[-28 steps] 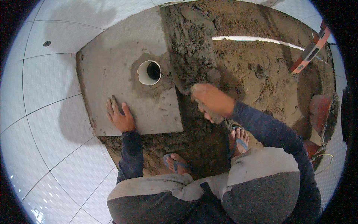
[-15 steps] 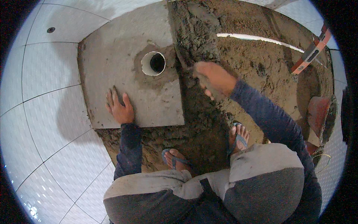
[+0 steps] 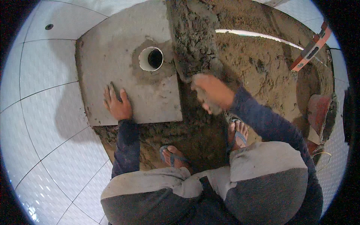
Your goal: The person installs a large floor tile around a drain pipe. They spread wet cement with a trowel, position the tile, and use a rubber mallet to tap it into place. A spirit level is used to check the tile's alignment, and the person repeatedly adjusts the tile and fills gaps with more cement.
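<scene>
My left hand (image 3: 119,105) lies flat, fingers spread, on the near left part of a grey square slab (image 3: 108,63). A round white pipe end (image 3: 144,62) opens through the slab, with a darker smeared ring around it. Just right of the slab, my right hand (image 3: 213,92) is closed over the dark wet mortar (image 3: 195,41). What it grips looks like a trowel (image 3: 184,79); only a thin grey edge shows beside the slab, and the rest is hidden by the fist and blurred.
An orange-red spirit level (image 3: 309,52) leans at the far right. Below it sits a reddish mortar-stained container (image 3: 318,112). A white strip (image 3: 258,35) crosses the rough brown bed. White tiles (image 3: 48,97) with a small drain cover (image 3: 49,27) lie left. My sandalled feet (image 3: 176,155) stand near the slab.
My right hand has drawn nearer to me along the slab's right edge, still closed. My left hand stays flat in the same place on the slab. The view has shifted slightly.
</scene>
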Tool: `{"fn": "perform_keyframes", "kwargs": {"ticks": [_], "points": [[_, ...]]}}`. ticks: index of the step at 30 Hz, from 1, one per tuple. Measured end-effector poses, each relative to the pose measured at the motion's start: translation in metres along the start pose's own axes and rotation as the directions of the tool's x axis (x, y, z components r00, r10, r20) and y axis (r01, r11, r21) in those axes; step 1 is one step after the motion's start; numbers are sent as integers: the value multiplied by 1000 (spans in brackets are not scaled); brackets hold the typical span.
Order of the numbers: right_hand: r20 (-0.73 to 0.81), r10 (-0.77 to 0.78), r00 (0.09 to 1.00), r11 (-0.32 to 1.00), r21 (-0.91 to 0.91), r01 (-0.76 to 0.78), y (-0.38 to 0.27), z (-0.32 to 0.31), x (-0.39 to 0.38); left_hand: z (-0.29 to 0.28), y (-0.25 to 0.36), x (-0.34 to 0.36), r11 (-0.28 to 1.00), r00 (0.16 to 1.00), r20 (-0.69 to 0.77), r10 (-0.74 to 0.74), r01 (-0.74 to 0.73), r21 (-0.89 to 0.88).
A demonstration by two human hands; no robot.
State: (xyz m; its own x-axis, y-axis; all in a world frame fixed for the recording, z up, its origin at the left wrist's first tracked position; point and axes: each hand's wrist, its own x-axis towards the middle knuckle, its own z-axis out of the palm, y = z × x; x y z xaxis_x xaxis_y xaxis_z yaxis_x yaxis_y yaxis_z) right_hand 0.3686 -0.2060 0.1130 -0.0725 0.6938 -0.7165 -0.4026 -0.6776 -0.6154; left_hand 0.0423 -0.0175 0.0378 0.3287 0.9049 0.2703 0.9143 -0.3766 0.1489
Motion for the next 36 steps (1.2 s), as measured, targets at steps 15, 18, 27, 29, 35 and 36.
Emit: {"fn": "perform_keyframes", "kwargs": {"ticks": [15,18,27,29,35,36], "points": [[-180,-512,840,196,-976,-90,16,-59,-95,10,-4,7,996,999,-8,-42,41,-81],[-134,-785,605,114,-991,-72,7,-97,-73,8,-6,5,999,1000,-3,-29,28,-15],[-157,-688,709,171,-984,-52,65,-97,-17,6,-2,8,1000,1000,-16,-16,16,-5],[-95,-728,679,161,-986,36,66,-88,-23,6,-1,10,1000,1000,0,-5,5,-4],[-153,-572,806,243,-970,-11,72,-70,-17,13,-5,6,995,997,-81,18,-26,-93],[-107,-593,798,306,-947,101,75,-71,-17,12,-10,5,999,998,-62,-2,-1,-52]]}}
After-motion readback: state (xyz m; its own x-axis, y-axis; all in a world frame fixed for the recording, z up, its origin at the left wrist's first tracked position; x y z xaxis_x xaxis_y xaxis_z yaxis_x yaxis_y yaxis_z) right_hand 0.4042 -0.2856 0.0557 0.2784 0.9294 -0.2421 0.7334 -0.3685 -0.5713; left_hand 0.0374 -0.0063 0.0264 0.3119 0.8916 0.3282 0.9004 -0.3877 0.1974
